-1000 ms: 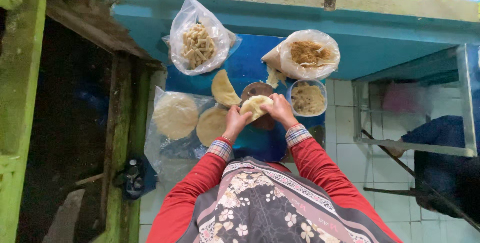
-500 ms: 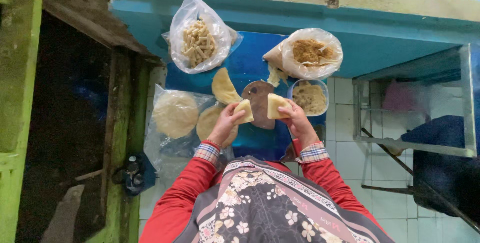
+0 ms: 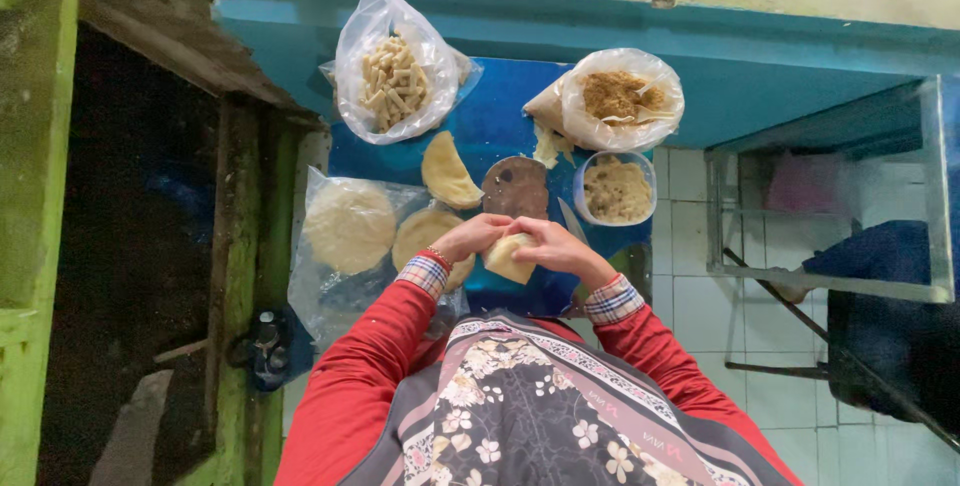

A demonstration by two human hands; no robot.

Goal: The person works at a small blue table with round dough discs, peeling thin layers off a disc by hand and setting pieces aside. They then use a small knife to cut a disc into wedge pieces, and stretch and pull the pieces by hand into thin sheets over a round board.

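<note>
Two hands meet over a pale folded piece of dough in the head view, just below the round brown disc that lies on the blue bench. The left hand curls over the dough's left edge, fingers closed on it; the right hand covers its right side, fingers pressed together and pinching the fold. The dough sits between both hands, held just above the bench edge, near the person's chest.

Left of the disc lies a folded half-moon pastry, and below that a flat dough round, partly hidden by the left wrist. Further left of the disc, a stack of dough rounds rests in a clear plastic bag. Right of the disc stands a small clear tub of crumbly filling. Above and left of the disc sits an open bag of pale rolled sticks; above and right, an open bag of brown shredded filling.
</note>
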